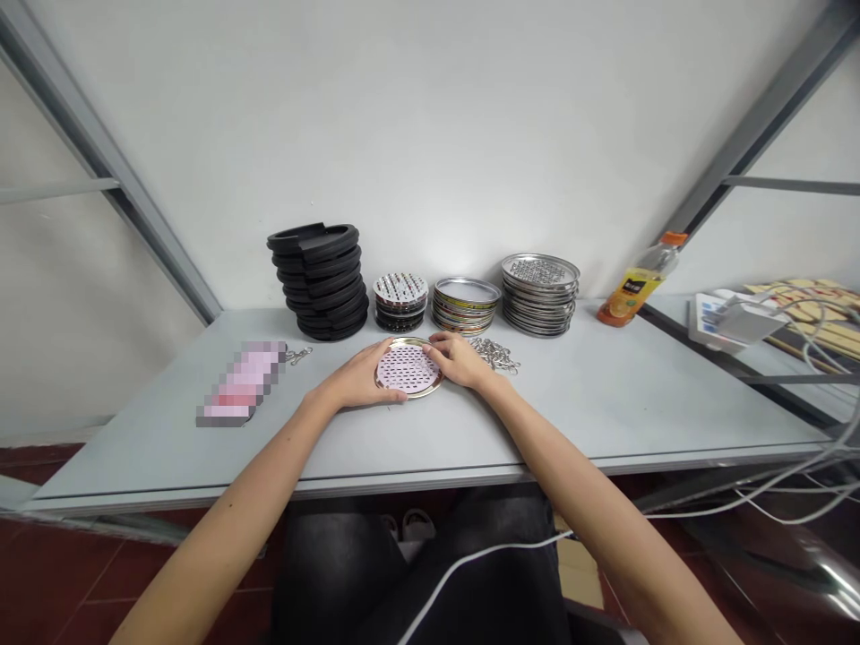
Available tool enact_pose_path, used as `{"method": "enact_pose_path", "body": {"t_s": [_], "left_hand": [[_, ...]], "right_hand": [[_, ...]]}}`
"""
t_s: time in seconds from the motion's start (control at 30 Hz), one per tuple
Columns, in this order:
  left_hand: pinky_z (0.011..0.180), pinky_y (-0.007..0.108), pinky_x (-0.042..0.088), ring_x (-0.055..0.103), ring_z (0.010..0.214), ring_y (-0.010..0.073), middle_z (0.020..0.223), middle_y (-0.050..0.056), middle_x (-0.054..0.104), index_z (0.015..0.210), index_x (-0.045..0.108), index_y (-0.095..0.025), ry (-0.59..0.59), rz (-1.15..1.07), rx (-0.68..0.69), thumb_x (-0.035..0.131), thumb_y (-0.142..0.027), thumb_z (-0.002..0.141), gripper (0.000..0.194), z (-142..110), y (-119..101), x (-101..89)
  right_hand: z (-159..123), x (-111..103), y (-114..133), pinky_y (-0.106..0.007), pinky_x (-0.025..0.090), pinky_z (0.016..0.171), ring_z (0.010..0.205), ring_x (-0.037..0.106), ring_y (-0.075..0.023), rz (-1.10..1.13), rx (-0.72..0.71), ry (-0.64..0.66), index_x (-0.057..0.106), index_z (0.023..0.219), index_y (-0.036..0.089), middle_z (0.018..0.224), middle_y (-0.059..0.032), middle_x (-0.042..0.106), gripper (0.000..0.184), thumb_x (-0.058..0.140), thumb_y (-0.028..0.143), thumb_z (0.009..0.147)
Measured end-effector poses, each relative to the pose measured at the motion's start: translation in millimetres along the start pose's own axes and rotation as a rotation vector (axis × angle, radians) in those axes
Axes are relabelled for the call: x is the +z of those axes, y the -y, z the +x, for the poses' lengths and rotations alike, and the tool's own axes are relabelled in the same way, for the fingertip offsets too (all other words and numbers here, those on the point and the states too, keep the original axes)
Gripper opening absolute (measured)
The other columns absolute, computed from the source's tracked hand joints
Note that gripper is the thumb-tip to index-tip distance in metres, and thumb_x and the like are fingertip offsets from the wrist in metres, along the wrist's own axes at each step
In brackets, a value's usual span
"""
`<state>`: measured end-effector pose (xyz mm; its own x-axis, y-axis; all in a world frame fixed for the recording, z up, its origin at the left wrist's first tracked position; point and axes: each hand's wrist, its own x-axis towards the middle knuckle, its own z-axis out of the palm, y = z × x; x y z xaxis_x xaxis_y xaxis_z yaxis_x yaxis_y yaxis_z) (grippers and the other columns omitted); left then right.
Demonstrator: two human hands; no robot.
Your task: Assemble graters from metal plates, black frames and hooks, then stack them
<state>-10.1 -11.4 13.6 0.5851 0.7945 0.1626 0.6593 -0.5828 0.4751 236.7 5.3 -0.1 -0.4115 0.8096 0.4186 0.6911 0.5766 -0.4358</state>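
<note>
A round metal disc with slotted holes and a shiny rim (409, 369) lies on the table in front of me. My left hand (363, 374) curves around its left side, the thumb along the near edge. At the right, my right hand (460, 360) grips the rim, thumb resting on the slotted face. Just behind the disc are a short stack of perforated discs (401, 303) and a stack of shallow round metal trays or lids (466, 306). Small metal clips or links (495, 355) lie in a loose pile beside my right hand, partly hidden by it.
Black ring-shaped parts (319, 282) form a tall stack at back left. A taller stack of rimmed slotted discs (541, 296) stands at back right, then an orange-capped bottle (635, 282). A pixelated phone-like object (242, 385) lies left. White cables (799, 466) hang at the right.
</note>
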Motion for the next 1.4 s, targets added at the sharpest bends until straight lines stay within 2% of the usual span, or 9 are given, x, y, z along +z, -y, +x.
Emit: {"method": "enact_pose_path", "body": {"t_s": [0.27, 0.53, 0.77, 0.87, 0.97, 1.03, 1.1, 1.2, 1.4], "left_hand": [[0.115, 0.045, 0.025, 0.025, 0.141, 0.0334, 0.153, 0.012, 0.029, 0.15, 0.022, -0.02, 0.049, 0.088, 0.045, 0.066, -0.065, 0.069, 0.103, -3.4, 1.2, -4.3], [0.11, 0.047, 0.032, 0.033, 0.136, 0.0351, 0.144, 0.015, 0.043, 0.144, 0.037, -0.017, -0.06, 0.192, -0.112, 0.064, -0.076, 0.061, 0.104, 1.7, 5.8, 1.4], [0.101, 0.046, 0.041, 0.049, 0.12, 0.0333, 0.129, 0.011, 0.058, 0.138, 0.046, -0.02, -0.161, 0.164, -0.077, 0.062, -0.068, 0.071, 0.084, -0.1, 1.5, -1.3], [0.09, 0.04, 0.048, 0.062, 0.096, 0.0252, 0.116, 0.007, 0.064, 0.131, 0.053, -0.021, -0.244, 0.086, -0.07, 0.055, -0.058, 0.082, 0.061, -1.1, -0.8, -4.3], [0.082, 0.036, 0.051, 0.064, 0.08, 0.0192, 0.112, 0.006, 0.065, 0.122, 0.059, -0.019, -0.254, 0.025, 0.0, 0.056, -0.052, 0.083, 0.05, -1.8, -4.4, -6.1], [0.091, 0.037, 0.048, 0.062, 0.097, 0.0229, 0.12, 0.007, 0.062, 0.123, 0.058, -0.019, -0.202, 0.032, 0.093, 0.064, -0.052, 0.077, 0.056, -2.7, -7.1, -7.0], [0.104, 0.041, 0.04, 0.051, 0.12, 0.0293, 0.132, 0.01, 0.054, 0.131, 0.052, -0.02, -0.11, 0.045, 0.148, 0.074, -0.056, 0.066, 0.078, -3.7, -9.4, -8.1], [0.111, 0.046, 0.031, 0.037, 0.134, 0.0332, 0.145, 0.012, 0.042, 0.143, 0.037, -0.021, 0.014, 0.021, 0.141, 0.079, -0.061, 0.054, 0.106, -4.5, -10.4, -9.0], [0.113, 0.046, 0.029, 0.035, 0.136, 0.033, 0.15, 0.011, 0.036, 0.145, 0.033, -0.022, 0.04, -0.023, 0.047, 0.076, -0.063, 0.058, 0.106, -3.3, -1.5, -4.7]], "right_hand": [[1.8, -1.9, -1.4, -0.034, 0.041, 0.096, 0.105, 0.058, -0.0223, -0.005, 0.026, -0.07, 0.071, 0.095, 0.014, 0.109, -0.0134, 0.065, 0.033, 0.043, 0.032, 0.095], [1.5, -2.9, -0.6, -0.032, 0.044, 0.088, 0.092, 0.061, -0.0212, -0.044, 0.074, -0.066, 0.07, 0.093, 0.014, 0.097, -0.01, 0.071, 0.023, 0.049, 0.021, 0.087], [0.2, -5.4, 0.1, -0.03, 0.047, 0.082, 0.086, 0.065, -0.021, -0.054, 0.128, 0.002, 0.071, 0.096, 0.017, 0.093, -0.0061, 0.074, 0.026, 0.051, 0.014, 0.079], [0.5, -6.2, -2.2, -0.03, 0.048, 0.086, 0.093, 0.066, -0.0208, -0.039, 0.106, 0.021, 0.07, 0.1, 0.017, 0.1, -0.0057, 0.073, 0.033, 0.049, 0.007, 0.077], [0.5, -5.9, -3.9, -0.031, 0.047, 0.091, 0.101, 0.065, -0.0213, -0.03, 0.078, 0.037, 0.069, 0.105, 0.017, 0.108, -0.0063, 0.072, 0.037, 0.047, 0.004, 0.077], [0.2, -5.1, -4.7, -0.033, 0.047, 0.094, 0.106, 0.064, -0.0223, -0.028, 0.068, 0.043, 0.067, 0.11, 0.017, 0.114, -0.0074, 0.07, 0.039, 0.047, 0.005, 0.079], [-0.1, -3.9, -5.6, -0.034, 0.046, 0.096, 0.109, 0.063, -0.0231, -0.016, 0.056, 0.048, 0.065, 0.116, 0.016, 0.118, -0.0088, 0.068, 0.04, 0.046, 0.006, 0.081], [0.0, -1.7, -7.3, -0.034, 0.046, 0.097, 0.111, 0.062, -0.0229, 0.017, 0.014, 0.053, 0.061, 0.122, 0.014, 0.121, -0.0103, 0.066, 0.045, 0.044, 0.005, 0.081], [1.2, 0.7, -3.9, -0.037, 0.045, 0.098, 0.11, 0.06, -0.022, 0.042, -0.021, 0.056, 0.057, 0.126, 0.012, 0.123, -0.0124, 0.064, 0.051, 0.041, 0.0, 0.079]]}}
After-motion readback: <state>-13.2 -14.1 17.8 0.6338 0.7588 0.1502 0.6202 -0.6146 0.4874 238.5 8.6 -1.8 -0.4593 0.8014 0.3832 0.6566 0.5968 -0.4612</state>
